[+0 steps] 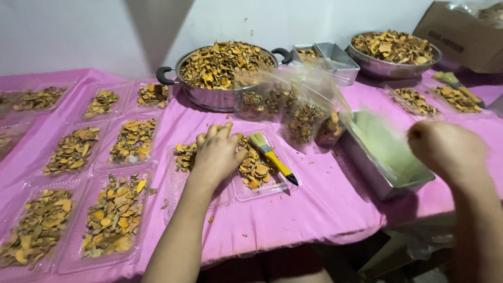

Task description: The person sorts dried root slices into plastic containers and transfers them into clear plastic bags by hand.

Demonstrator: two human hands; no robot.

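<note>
My left hand (217,154) lies palm down on a heap of dried orange-yellow slices (255,169) in a clear plastic tray (272,187) at the middle of the table. Its fingers are stretched forward and close together. A small brush with a yellow handle (272,157) lies on the same tray, just right of that hand. My right hand (446,149) is curled like a fist and blurred, hovering over the right end of a rectangular metal pan (377,181). A blurred greenish sheet (385,141) lies in the pan. Whether the right hand holds anything is hidden.
Several clear trays of slices (112,217) cover the pink tablecloth (314,209) on the left. A big metal pot (220,97), a metal bowl (390,65), small metal pans (335,60) and blurred clear bags of slices (301,112) stand behind. A cardboard box (461,36) sits far right.
</note>
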